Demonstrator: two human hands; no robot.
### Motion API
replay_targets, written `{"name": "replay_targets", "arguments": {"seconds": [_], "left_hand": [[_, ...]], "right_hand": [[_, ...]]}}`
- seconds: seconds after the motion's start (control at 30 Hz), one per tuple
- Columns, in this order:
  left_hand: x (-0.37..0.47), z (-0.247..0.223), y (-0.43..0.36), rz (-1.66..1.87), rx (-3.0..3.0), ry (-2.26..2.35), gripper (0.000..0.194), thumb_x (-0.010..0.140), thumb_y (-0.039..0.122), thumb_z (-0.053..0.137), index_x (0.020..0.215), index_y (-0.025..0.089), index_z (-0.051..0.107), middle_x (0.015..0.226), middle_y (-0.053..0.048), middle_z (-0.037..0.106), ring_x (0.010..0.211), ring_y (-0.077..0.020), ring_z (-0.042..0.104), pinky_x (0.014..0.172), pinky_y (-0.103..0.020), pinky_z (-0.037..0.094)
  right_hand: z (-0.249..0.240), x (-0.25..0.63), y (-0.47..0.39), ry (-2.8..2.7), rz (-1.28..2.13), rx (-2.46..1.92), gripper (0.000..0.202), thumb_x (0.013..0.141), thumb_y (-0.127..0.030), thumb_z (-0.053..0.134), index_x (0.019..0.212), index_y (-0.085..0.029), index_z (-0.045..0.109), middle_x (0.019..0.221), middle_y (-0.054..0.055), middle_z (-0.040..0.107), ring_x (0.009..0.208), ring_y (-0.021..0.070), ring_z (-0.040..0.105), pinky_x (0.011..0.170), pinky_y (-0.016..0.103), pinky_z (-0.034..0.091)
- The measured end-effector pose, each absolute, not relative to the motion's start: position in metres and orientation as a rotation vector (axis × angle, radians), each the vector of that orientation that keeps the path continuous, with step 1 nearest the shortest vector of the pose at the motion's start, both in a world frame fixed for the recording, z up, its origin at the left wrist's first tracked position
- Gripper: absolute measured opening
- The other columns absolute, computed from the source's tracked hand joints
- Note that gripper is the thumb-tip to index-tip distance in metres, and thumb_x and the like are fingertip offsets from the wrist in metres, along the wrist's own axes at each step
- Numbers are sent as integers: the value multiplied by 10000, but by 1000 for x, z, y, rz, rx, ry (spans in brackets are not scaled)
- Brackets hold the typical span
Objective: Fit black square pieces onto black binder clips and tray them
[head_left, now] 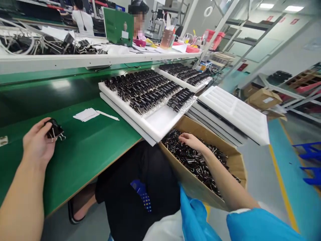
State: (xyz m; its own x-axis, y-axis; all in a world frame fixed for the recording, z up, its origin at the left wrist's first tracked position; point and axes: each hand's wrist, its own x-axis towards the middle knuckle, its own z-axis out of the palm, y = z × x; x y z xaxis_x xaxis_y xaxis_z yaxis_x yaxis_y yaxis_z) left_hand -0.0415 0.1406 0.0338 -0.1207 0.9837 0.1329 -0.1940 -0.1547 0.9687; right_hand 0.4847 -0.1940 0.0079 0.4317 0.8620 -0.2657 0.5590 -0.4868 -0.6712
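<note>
Left hand [37, 142], at nine o'clock, clamps a binder clip [54, 130]; right hand [192, 140] digs, fingers spread, in the clip box [235, 164], whose tangled clips could snag and spill.

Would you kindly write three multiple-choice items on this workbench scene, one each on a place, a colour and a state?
1. Where is the right hand?
A. In the cardboard box of binder clips
B. On the white tray
C. On the paper slips

2. What colour is the bench top?
A. Grey
B. Green
C. Brown

3. What is the left hand doing?
A. Lying flat and empty
B. Holding a pen
C. Gripping black binder clips

Answers: 1 A, its fingers rest among the clips in the cardboard box. 2 B, the surface is plainly green. 3 C, the fingers close around black binder clips above the bench.
</note>
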Motion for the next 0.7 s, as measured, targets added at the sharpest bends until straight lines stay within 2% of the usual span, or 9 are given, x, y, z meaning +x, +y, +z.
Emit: {"name": "replay_targets", "arguments": {"seconds": [0.07, 0.17, 0.3, 0.4, 0.47, 0.63, 0.7], "left_hand": [[-38, 34, 136, 1375, 1173, 1068, 399, 562, 368, 934, 905, 323, 735, 810, 105, 741, 704, -166, 708, 539, -266, 578], [-32, 33, 132, 1332, 1269, 1117, 466, 555, 415, 941, 954, 321, 721, 763, 95, 713, 604, -176, 703, 518, -321, 602], [-28, 28, 133, 1380, 1324, 1230, 464, 604, 386, 892, 1017, 300, 700, 748, 78, 698, 496, -160, 660, 379, -232, 468], [-29, 25, 136, 1368, 1332, 1270, 483, 628, 338, 855, 1078, 280, 688, 807, 58, 713, 499, -154, 660, 386, -225, 455], [-32, 23, 137, 1353, 1346, 1271, 525, 618, 316, 851, 1112, 252, 686, 842, 36, 714, 504, -157, 663, 399, -232, 460], [-37, 21, 138, 1370, 1341, 1239, 604, 565, 325, 883, 1118, 182, 687, 807, 13, 685, 495, -164, 651, 394, -221, 407], [-37, 19, 139, 1363, 1335, 1233, 623, 552, 339, 898, 1117, 178, 692, 817, 0, 701, 496, -166, 647, 392, -219, 394]], "right_hand": [[-30, 502, -180, -1220, 695, -2410, 135, 903, -230, 697, 995, -139, 737, 961, 106, 740, 857, 243, 684, 783, 306, 533], [-69, 504, -159, -1294, 732, -2447, 245, 864, -135, 731, 1109, -133, 724, 1130, 127, 721, 1042, 264, 664, 921, 302, 497], [-88, 507, -151, -1353, 842, -2481, 202, 920, -196, 725, 1102, -108, 724, 1117, 155, 724, 1059, 283, 669, 935, 301, 490], [-91, 521, -162, -1386, 881, -2512, 344, 910, -300, 774, 1183, -108, 693, 1155, 164, 711, 1064, 290, 670, 924, 298, 499], [-94, 527, -172, -1399, 866, -2543, 405, 866, -303, 809, 1196, -109, 677, 1128, 164, 713, 1028, 294, 673, 893, 307, 506], [-102, 521, -190, -1482, 803, -2492, 113, 906, -272, 698, 926, -162, 712, 947, 106, 719, 943, 268, 660, 882, 317, 496], [-97, 519, -192, -1517, 802, -2433, 140, 902, -299, 685, 832, -180, 706, 957, 106, 714, 946, 266, 655, 924, 333, 491]]}}
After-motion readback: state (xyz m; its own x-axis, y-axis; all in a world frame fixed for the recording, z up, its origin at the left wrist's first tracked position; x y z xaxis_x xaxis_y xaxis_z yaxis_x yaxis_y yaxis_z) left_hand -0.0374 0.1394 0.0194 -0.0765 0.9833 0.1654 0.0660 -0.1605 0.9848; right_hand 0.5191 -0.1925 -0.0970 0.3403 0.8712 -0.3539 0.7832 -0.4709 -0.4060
